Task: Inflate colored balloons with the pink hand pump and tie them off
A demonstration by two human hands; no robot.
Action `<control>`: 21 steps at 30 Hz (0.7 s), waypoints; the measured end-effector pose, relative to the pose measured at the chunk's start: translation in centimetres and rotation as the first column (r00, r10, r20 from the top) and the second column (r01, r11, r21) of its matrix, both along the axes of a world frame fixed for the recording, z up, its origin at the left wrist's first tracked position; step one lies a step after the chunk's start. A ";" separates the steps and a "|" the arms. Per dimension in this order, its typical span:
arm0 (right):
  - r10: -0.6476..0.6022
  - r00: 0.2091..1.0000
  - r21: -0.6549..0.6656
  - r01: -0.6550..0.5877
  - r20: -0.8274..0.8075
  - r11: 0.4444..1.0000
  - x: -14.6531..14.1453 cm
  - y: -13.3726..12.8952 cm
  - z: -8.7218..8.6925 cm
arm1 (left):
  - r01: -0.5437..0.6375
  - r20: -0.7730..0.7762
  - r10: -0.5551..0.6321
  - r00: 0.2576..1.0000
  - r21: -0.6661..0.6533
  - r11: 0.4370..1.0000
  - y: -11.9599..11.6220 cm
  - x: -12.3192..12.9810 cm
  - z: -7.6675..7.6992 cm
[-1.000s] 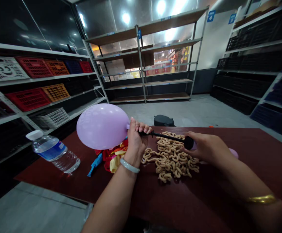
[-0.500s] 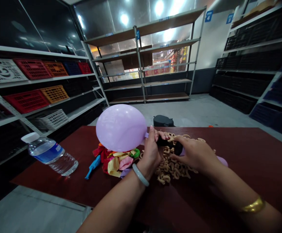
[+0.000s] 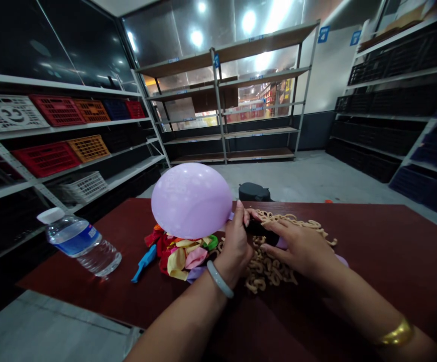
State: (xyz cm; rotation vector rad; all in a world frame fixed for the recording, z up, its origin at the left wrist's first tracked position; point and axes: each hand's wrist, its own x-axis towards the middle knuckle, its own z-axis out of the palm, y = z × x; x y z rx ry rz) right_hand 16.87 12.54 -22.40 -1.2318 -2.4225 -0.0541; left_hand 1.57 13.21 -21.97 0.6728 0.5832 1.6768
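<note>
A large inflated purple balloon (image 3: 192,201) points its neck toward my left hand (image 3: 235,241), whose fingers are closed round the neck and the front end of a black pump (image 3: 258,229). My right hand (image 3: 301,246) is wrapped round the rear part of the pump, where a bit of light purple shows beneath the fingers. Behind and below both hands lies a heap of curled tan snack-like pieces (image 3: 267,269). Deflated balloons (image 3: 179,259) in several colours are piled under the inflated one, and a blue deflated balloon (image 3: 144,262) lies to their left.
On the left of the dark red table (image 3: 376,241) stands a water bottle (image 3: 81,241) with a white cap. Another light purple thing shows partly behind my right wrist. A dark object (image 3: 254,191) stands beyond the far edge. Shelves with crates (image 3: 47,158) line the left side.
My right hand has moved slightly left toward my left hand, and the black pump looks shorter between them. The view has shifted a little.
</note>
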 end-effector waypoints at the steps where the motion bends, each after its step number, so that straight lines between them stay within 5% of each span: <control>1: -0.007 1.000 -0.006 0.007 0.012 1.000 -0.1 0.0 -0.1 | -0.013 0.007 0.013 1.000 0.004 1.000 0.1 -0.2 0.0; 7: -0.073 0.994 0.019 0.072 0.076 0.997 0.6 0.8 -0.3 | -0.093 0.136 0.095 0.986 -0.022 0.995 1.6 -2.5 0.5; 10: -0.226 0.973 0.012 0.226 0.043 0.974 3.0 2.3 0.0 | -0.105 0.163 0.117 0.980 -0.079 0.991 2.1 -3.4 0.6; 14: -0.532 0.847 -0.015 0.531 -0.009 0.847 8.6 5.3 -0.7 | -0.094 0.066 0.097 0.993 -0.049 0.994 2.1 -3.3 0.2; 21: -0.737 0.667 -0.209 0.740 0.104 0.640 14.8 8.5 -4.9 | -0.014 -0.113 0.010 0.994 -0.036 0.999 2.1 -2.6 -0.8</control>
